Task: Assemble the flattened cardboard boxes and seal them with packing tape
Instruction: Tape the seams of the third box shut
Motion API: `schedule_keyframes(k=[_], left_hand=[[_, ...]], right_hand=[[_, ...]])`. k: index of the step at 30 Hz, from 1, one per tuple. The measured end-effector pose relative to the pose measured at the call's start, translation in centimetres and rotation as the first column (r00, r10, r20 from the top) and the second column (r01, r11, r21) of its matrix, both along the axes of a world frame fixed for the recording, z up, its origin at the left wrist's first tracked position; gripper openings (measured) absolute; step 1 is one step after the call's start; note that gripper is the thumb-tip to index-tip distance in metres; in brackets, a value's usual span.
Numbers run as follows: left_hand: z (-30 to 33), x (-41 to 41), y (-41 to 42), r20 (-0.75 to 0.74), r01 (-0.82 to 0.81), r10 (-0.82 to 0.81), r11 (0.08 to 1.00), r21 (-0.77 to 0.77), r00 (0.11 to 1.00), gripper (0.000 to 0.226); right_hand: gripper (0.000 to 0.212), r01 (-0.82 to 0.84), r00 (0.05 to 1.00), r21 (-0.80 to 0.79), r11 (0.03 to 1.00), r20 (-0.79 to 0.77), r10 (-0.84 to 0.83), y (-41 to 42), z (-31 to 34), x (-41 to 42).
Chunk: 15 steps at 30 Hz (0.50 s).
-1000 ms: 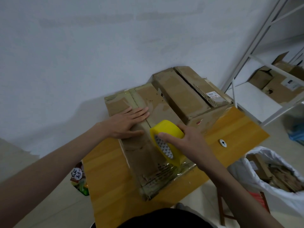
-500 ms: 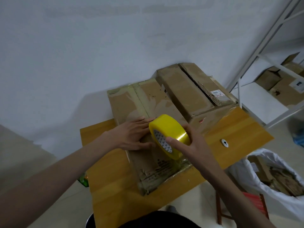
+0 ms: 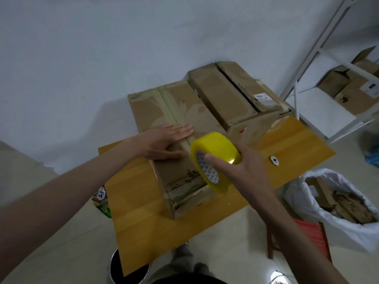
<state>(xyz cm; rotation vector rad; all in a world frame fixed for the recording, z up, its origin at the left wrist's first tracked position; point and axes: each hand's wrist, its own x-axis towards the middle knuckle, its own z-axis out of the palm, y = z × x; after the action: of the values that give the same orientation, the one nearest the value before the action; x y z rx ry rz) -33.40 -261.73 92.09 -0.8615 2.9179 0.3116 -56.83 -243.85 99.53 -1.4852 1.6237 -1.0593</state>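
A long brown cardboard box [image 3: 164,111] lies on the wooden table [image 3: 143,218], its top seam covered by a strip of tape. My left hand [image 3: 164,140] lies flat on the box top with straight fingers, pressing beside the seam. My right hand [image 3: 244,167] grips a yellow roll of packing tape [image 3: 215,154], thumb across its patterned core, held over the near half of the box. A second, taller cardboard box [image 3: 231,93] stands against the first on the right.
A small white round object [image 3: 274,160] lies on the table to the right. A white bag of cardboard scraps [image 3: 336,203] sits on the floor at the right beside a red stool [image 3: 307,232]. White shelving [image 3: 320,95] holds more boxes. A dark bin [image 3: 127,271] stands under the table's near edge.
My left hand slid back along the seam away from me after coming close to the roll. My right hand with the tape roll shifted slightly toward me and to the right.
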Motion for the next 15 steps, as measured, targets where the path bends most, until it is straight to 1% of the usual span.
schedule_keyframes(k=[3, 6, 11, 15], left_hand=[[0.3, -0.4, 0.3, 0.023, 0.0, 0.0, 1.0, -0.012, 1.0, 0.085], [0.7, -0.6, 1.0, 0.052, 0.008, -0.007, 1.0, -0.028, 0.999, 0.086], [0.8, -0.3, 2.9, 0.061, -0.024, 0.027, 0.999, -0.044, 0.998, 0.091], [0.8, -0.7, 5.8, 0.055, -0.004, 0.005, 1.0, -0.018, 0.998, 0.089]], right_hand=[[0.05, -0.003, 0.997, 0.006, 1.0, -0.075, 0.004, 1.3, 0.7, -1.0], [0.052, 0.021, 0.993, 0.009, 1.0, -0.113, -0.02, 1.0, 0.9, -1.1], [0.035, -0.014, 0.996, 0.055, 0.998, -0.085, 0.019, 0.2, 1.1, -1.2], [0.04, -0.051, 0.995, 0.106, 0.993, -0.082, 0.06, -0.4, 1.2, -0.9]])
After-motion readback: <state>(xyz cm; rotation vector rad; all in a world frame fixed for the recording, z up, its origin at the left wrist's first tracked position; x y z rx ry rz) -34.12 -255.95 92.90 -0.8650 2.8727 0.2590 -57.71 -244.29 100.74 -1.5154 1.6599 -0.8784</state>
